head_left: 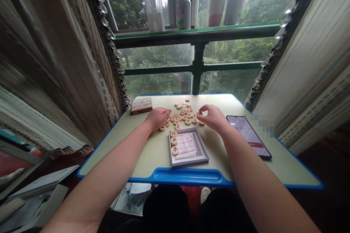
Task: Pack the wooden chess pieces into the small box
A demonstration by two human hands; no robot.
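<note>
Many round wooden Chinese chess pieces point(179, 118) with red or black characters lie loosely heaped in the middle of the table. My right hand point(212, 117) pinches one chess piece point(199, 113) at the heap's right side. On the heap's left edge rests my left hand point(159, 118), its fingers curled together; whether anything is inside them is hidden. Nearer to me stands an open shallow box point(203, 148). Along its left wall lie three black-lettered pieces point(174, 140) in a column, beside a folded paper board point(187, 143) with red lines.
A patterned box lid point(141, 105) sits at the back left of the blue-edged table point(142, 160). A phone point(249, 136) lies at the right, close to my right forearm. Cans point(183, 12) and cup stacks stand on the window ledge behind the green rail point(197, 36).
</note>
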